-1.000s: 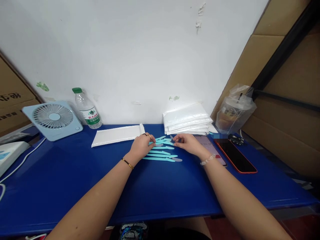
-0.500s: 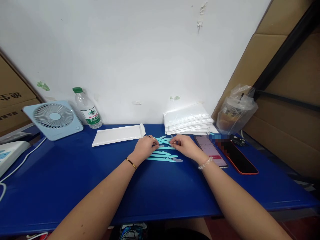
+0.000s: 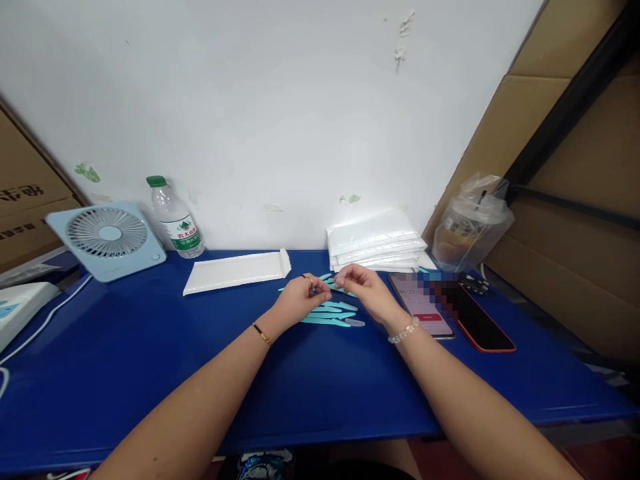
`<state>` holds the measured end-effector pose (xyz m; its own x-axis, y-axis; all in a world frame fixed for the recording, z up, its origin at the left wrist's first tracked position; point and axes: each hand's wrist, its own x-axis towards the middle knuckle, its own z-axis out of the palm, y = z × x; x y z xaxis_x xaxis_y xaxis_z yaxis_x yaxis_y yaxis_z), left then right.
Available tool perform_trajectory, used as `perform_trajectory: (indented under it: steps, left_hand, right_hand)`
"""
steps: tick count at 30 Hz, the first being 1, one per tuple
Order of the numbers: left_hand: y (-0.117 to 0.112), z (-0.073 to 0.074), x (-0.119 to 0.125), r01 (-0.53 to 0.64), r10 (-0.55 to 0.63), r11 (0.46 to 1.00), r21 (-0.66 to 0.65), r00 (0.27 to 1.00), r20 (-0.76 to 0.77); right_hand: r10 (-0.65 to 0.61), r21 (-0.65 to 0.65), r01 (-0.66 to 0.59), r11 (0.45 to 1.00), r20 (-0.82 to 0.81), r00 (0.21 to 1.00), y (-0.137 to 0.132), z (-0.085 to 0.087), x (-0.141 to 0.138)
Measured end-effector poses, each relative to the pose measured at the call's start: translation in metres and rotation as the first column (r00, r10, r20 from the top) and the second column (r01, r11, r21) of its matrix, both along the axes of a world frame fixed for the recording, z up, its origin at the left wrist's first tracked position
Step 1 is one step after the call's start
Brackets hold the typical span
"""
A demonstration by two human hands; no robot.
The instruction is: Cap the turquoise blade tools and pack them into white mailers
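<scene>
Several slim teal tools that look like eyebrow razors (image 3: 327, 321), some with clear blade covers, lie side by side and partly crossed on the blue table. My left hand (image 3: 303, 297) is over their left part, its thumb and fingertips pinched together. Facing it, my right hand (image 3: 365, 288) hovers at their far right end with fingers curled in and the tips close together. A small gap separates the two sets of fingertips. What either pinch holds is hidden or too small to make out. Both hands cover parts of the upper razors.
A flat white padded mailer (image 3: 235, 272) lies to the left, and a stack of white mailers (image 3: 375, 243) stands against the wall. Right of my hands are two phones (image 3: 425, 310); a bagged drink cup (image 3: 463, 230) is behind them. A bottle (image 3: 175, 220) and fan (image 3: 107, 237) stand far left.
My left hand has shifted slightly right, its fingertips turned toward my right hand. My right hand has moved slightly left and its fingers have lifted. The upper razors look rearranged.
</scene>
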<state>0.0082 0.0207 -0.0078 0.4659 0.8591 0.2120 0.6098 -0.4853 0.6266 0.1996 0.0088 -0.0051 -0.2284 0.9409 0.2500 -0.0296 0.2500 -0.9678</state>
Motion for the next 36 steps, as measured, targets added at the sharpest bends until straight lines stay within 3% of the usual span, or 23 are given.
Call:
perform_trajectory:
  steps: [3, 7, 11, 14, 20, 29, 36]
  left_hand:
    - [0.000, 0.002, -0.011, 0.135, -0.111, 0.986, 0.095, 0.969, -0.222]
    - [0.001, 0.002, -0.017, 0.125, -0.101, 0.991, 0.056, 0.945, -0.311]
    - [0.003, 0.001, -0.017, 0.049, -0.058, 0.998, -0.041, 0.968, -0.246]
    - [0.005, 0.000, -0.020, -0.038, 0.023, 0.995, -0.096, 0.988, -0.152]
    - [0.009, 0.000, -0.023, -0.079, 0.072, 0.989, -0.124, 0.996, -0.057]
    - [0.008, -0.003, -0.018, -0.080, 0.074, 0.986, -0.143, 0.996, -0.049]
    - [0.003, -0.004, -0.010, -0.073, 0.069, 0.997, -0.037, 0.992, -0.104]
  right_hand:
    - [-0.021, -0.054, 0.019, 0.998, -0.037, 0.999, 0.003, 0.004, 0.010]
    - [-0.033, -0.088, 0.043, 0.995, 0.115, 0.993, 0.005, 0.008, 0.024]
    - [0.050, -0.114, -0.014, 0.993, 0.325, 0.944, 0.004, 0.012, 0.034]
    - [0.046, -0.098, -0.007, 0.995, 0.398, 0.916, 0.003, 0.013, 0.037]
    - [0.054, -0.091, -0.016, 0.996, 0.433, 0.900, 0.002, 0.013, 0.035]
    - [0.086, -0.096, -0.048, 0.994, 0.442, 0.893, 0.001, 0.008, 0.025]
    - [0.043, -0.026, -0.035, 0.999, 0.500, 0.865, 0.002, -0.003, 0.017]
